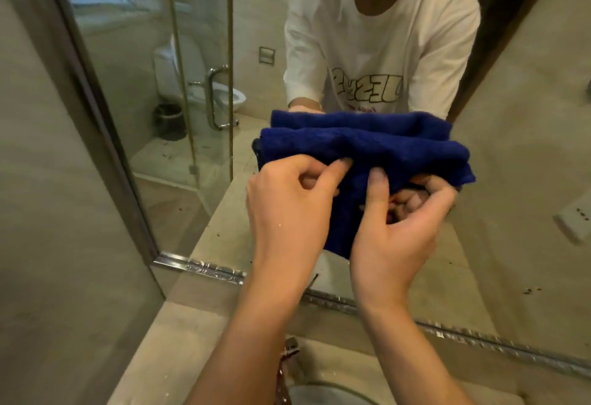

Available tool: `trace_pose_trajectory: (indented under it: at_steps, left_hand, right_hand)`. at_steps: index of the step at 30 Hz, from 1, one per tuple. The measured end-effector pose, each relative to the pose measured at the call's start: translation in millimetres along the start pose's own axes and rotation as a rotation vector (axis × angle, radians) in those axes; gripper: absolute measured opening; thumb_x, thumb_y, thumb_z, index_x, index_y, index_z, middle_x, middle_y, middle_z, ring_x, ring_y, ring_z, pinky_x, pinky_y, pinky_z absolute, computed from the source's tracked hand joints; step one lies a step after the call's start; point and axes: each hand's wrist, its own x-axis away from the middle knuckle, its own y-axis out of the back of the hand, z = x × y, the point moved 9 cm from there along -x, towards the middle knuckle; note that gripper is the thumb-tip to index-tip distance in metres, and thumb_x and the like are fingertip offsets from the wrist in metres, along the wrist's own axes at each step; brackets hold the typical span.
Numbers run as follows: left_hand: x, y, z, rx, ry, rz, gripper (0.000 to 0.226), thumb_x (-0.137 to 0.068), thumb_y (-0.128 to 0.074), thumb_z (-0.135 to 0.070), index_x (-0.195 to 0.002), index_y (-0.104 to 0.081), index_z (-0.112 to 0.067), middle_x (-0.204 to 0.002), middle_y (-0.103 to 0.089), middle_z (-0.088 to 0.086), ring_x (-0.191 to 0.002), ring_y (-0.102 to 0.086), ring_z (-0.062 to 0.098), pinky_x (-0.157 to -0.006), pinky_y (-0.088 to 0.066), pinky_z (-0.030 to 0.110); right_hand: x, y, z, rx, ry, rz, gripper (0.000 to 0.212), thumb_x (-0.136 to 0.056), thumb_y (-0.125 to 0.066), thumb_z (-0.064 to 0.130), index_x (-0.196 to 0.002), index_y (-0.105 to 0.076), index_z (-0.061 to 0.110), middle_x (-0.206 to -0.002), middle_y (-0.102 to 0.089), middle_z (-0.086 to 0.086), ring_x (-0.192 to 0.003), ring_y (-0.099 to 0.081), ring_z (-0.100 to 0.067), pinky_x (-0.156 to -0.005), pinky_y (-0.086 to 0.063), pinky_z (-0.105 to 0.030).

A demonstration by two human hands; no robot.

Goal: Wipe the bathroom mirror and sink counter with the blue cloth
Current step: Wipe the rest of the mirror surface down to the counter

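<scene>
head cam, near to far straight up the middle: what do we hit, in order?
Sink basin → faucet → counter → mirror's bottom trim → left hand and right hand → blue cloth held up at the mirror.

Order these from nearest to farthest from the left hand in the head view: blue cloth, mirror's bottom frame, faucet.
1. blue cloth: held in the left hand, in front of the mirror.
2. mirror's bottom frame: below the hand, along the glass edge.
3. faucet: lowest, over the sink.
</scene>
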Motion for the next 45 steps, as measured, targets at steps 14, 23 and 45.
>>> trace_pose_trajectory:
  at_steps: [14, 23, 45]
  left_hand:
    - [-31.1, 131.3, 60.4, -0.028, 0.129, -0.400, 0.020, -0.097, -0.059, -0.033, -0.083, -0.051, -0.021, -0.074, -0.056, -0.012, -0.063, -0.053, -0.013, -0.058, -0.038, 0.004]
    - [-6.2, 47.9, 5.6, -0.073, -0.103, -0.173, 0.037, -0.074, -0.077, -0.047, -0.079, -0.049, -0.024, -0.077, -0.053, -0.013, -0.073, -0.052, 0.010, -0.070, -0.047, 0.033]
    - [-56.3, 156.6, 82.1, 0.147, 0.025, -0.412, 0.022, -0.075, -0.068, -0.045, -0.068, -0.052, -0.033, -0.066, -0.054, -0.014, -0.062, -0.048, 0.002, -0.063, -0.041, 0.022]
  right_hand:
    - [60.4, -150.1, 60.5, -0.031, 0.042, 0.437, 0.024, -0.088, -0.070, 0.028, -0.098, -0.049, 0.024, -0.069, -0.065, 0.005, -0.064, -0.065, -0.006, -0.063, -0.056, -0.033]
    - [11.7, -41.8, 24.4, -0.025, -0.064, 0.159, 0.026, -0.086, -0.072, 0.022, -0.089, -0.049, 0.033, -0.067, -0.061, 0.003, -0.061, -0.061, -0.008, -0.064, -0.054, -0.031]
    - [71.1, -164.2, 42.2, -0.086, -0.064, 0.434, 0.023, -0.089, -0.069, 0.029, -0.097, -0.053, 0.015, -0.068, -0.072, 0.001, -0.066, -0.068, -0.006, -0.065, -0.040, -0.004]
